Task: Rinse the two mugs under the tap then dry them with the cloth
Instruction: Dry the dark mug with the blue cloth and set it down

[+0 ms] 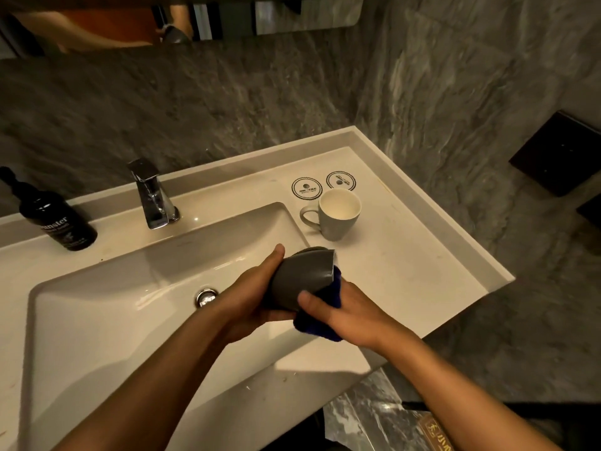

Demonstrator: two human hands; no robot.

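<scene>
The left hand [250,297] gripped a grey mug [300,281], fingers wrapped under its base and thumb lying along its side, holding it tilted on its side over the right edge of the sink basin [97,307], the mouth turned away from the camera toward the counter. The right hand [344,317] clutched a dark blue cloth [328,299] against the mug, its thumb pressing on the grey wall while the cloth bunched between the palm and the mug's lower side; how the other fingers lay under the cloth could not be made out.

A second mug [340,216], pale grey outside and white inside, stood upright on the counter [422,255] just right of the basin's far right corner, its handle pointing back toward the basin, well apart from the held mug. Beyond it, farther from the basin, two round printed coasters [306,188] lay side by side on the counter.

The chrome tap [153,196] stood at the far rim of the basin, with no water seen running from it. The chrome drain [206,297] sat in the basin floor, just left of the left hand. A dark pump bottle [57,219] stood on the ledge at the basin's far left, well left of the tap
</scene>
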